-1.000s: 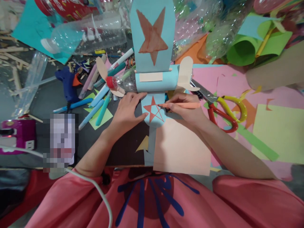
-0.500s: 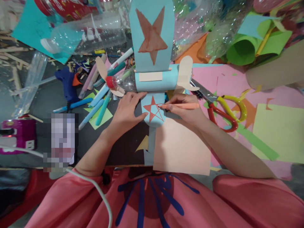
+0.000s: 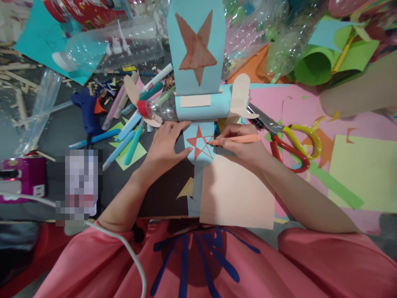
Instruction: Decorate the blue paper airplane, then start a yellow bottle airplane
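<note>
A plane made from a plastic bottle wrapped in light blue paper [image 3: 203, 112] lies in front of me, its red cap [image 3: 142, 108] to the left. The far wing [image 3: 182, 80] bears a filled brown-red star [image 3: 197, 51]. On the near wing [image 3: 201, 160] is a red star outline [image 3: 196, 145], coloured on its left part. My left hand [image 3: 169, 142] rests with fingers spread at that wing's left edge. In my right hand [image 3: 237, 142] is an orange marker [image 3: 242, 139], its tip at the star's right side.
Left of the plane lie several markers [image 3: 133, 147], a blue glue gun [image 3: 88, 109] and a phone [image 3: 81, 178]. Scissors [image 3: 288, 140] sit to the right on pink paper [image 3: 297, 103]. Peach paper [image 3: 238, 194] is near my body. Clear bottles [image 3: 114, 45] lie behind.
The orange marker's tip has moved slightly toward me along the star's right side. My left hand keeps its place on the near wing.
</note>
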`<state>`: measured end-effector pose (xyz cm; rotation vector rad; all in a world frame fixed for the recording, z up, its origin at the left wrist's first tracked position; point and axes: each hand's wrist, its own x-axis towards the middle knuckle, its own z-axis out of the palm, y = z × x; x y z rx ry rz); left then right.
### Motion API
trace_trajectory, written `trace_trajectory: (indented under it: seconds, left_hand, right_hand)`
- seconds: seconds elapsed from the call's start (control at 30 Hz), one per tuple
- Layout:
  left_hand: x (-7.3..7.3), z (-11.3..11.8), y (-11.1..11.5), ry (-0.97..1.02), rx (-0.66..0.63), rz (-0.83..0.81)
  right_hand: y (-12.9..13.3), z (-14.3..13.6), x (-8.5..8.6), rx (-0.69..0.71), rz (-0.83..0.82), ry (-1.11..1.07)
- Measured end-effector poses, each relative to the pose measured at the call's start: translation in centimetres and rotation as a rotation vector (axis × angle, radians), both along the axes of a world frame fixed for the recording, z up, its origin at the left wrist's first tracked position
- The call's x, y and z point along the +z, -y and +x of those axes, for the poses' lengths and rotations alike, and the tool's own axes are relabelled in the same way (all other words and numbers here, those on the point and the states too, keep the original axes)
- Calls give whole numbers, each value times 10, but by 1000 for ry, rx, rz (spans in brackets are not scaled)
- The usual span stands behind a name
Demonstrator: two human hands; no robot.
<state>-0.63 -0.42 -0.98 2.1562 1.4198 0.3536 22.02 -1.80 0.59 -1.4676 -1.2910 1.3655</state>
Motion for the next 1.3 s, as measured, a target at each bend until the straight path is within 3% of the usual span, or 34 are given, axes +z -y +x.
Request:
trace_trajectory:
  seconds: [0.2,0.43,0.93,1.3]
  left_hand:
    - [2,0,-1,8,0,-3]
    - [3,1,0,-6,5,-11]
    - [2,1,1,-18,0,5]
    - [1,-1,0,-6,-6,10]
  right_hand:
    - [-2,0,-2,-65,35,-99]
    - [1,0,-6,-5,91,-40]
    - [0,0,-3,8,59,26]
    - [-4,1,-3,-53,72,-72]
